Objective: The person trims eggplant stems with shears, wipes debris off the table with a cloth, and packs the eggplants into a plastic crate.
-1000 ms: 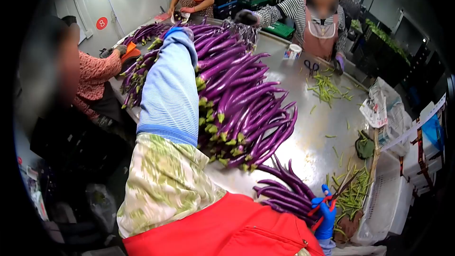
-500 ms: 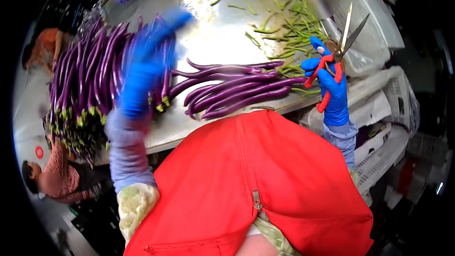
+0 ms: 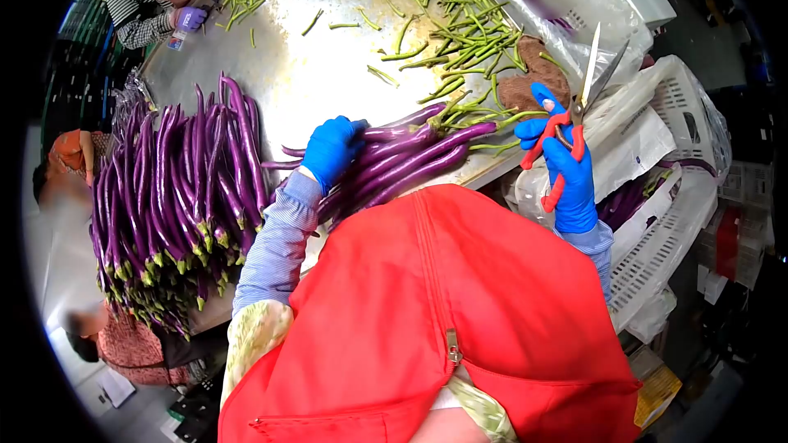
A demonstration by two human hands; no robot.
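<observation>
Blue-gloved, my left hand rests on the near end of a small group of purple eggplants, its fingers curled over them; whether it grips one is hard to see. The group lies on the metal table, stems toward the right. My right hand, also gloved in blue, is closed around red-handled scissors, whose blades are spread and point up. A large pile of eggplants lies to the left, stems toward me.
Cut green stems are scattered over the metal table, beside a brown cloth. White plastic crates stand at the right, one holding eggplants. Co-workers stand on the left side, one with a purple-gloved hand.
The view has swung down toward the small group. My left hand has come from the large pile onto this group. My right hand still holds the scissors.
</observation>
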